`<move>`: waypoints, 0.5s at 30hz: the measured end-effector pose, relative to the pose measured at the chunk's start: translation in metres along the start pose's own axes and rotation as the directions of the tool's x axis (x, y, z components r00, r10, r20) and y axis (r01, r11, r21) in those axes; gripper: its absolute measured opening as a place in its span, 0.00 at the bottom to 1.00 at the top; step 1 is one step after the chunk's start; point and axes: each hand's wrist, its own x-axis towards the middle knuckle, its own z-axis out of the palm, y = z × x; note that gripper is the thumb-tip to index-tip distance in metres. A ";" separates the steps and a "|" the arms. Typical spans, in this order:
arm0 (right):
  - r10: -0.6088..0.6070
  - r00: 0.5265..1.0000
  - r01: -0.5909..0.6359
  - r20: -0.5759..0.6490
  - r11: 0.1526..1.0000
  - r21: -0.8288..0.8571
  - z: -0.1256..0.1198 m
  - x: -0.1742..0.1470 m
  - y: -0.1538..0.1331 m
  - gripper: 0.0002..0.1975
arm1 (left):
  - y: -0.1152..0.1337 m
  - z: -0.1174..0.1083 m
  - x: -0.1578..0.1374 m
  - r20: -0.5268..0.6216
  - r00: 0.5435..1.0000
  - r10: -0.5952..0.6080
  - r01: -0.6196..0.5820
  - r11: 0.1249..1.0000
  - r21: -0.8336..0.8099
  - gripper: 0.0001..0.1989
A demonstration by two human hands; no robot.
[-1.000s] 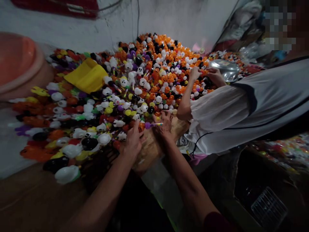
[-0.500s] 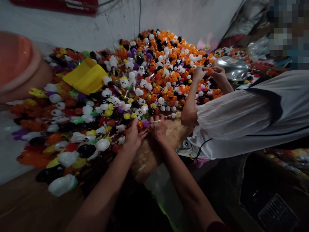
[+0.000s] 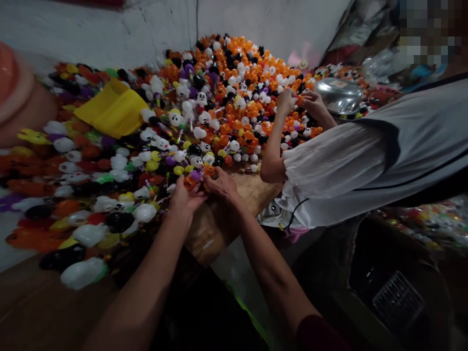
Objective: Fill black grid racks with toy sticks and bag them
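Note:
My left hand (image 3: 185, 199) is closed around a small orange pumpkin-head toy (image 3: 189, 183) with a black face. A purple piece (image 3: 196, 175) sits right against that toy, between my hands. Close beside it, my right hand (image 3: 222, 185) pinches a second small orange pumpkin piece (image 3: 209, 169). Whether the two pumpkins are joined through the purple piece I cannot tell. Both hands are over the near edge of a big heap of plastic toys (image 3: 175, 117), ghosts, pumpkins and black heads, some on clear tubes with coloured beads.
A co-worker's hands (image 3: 302, 100) work over the heap at right, with a white sleeve (image 3: 325, 161) beside my right arm. A brown board (image 3: 215, 229) lies under my hands. A yellow sheet (image 3: 113, 109), a metal lid or bowl (image 3: 338, 95) and a dark bin (image 3: 387, 273) stand around.
My right hand has moved from the bead-filled tube to a pinch on an orange pumpkin piece. My hands now face each other closely. The view has shifted slightly to the right.

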 end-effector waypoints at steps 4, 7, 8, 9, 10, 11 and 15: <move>-0.014 0.991 0.008 -0.131 0.999 -0.045 0.008 -0.017 0.000 0.17 | 0.001 0.004 -0.007 -0.036 0.999 0.029 -0.030 0.999 -0.014 0.14; -0.013 0.979 0.009 -0.203 1.000 -0.021 0.018 -0.034 -0.003 0.19 | 0.002 0.008 -0.010 -0.049 0.997 0.064 -0.066 0.997 -0.037 0.14; -0.019 0.978 0.021 -0.209 1.000 0.004 0.021 -0.039 -0.005 0.20 | 0.004 0.009 -0.012 -0.048 0.996 0.075 -0.077 0.996 -0.046 0.15; -0.028 0.976 0.036 -0.214 0.999 0.031 0.022 -0.042 -0.008 0.20 | 0.006 0.010 -0.013 -0.045 0.995 0.084 -0.087 0.995 -0.055 0.16; -0.036 0.976 0.050 -0.215 0.997 0.056 0.022 -0.044 -0.010 0.21 | 0.008 0.010 -0.015 -0.039 0.995 0.093 -0.096 0.993 -0.064 0.16; -0.045 0.976 0.062 -0.212 0.995 0.075 0.022 -0.046 -0.012 0.21 | 0.010 0.010 -0.018 -0.032 0.994 0.103 -0.105 0.991 -0.076 0.15; -0.091 0.969 0.115 -0.229 0.989 0.091 0.013 -0.046 -0.018 0.17 | 0.019 0.009 -0.034 0.035 0.987 0.157 -0.154 0.986 -0.069 0.12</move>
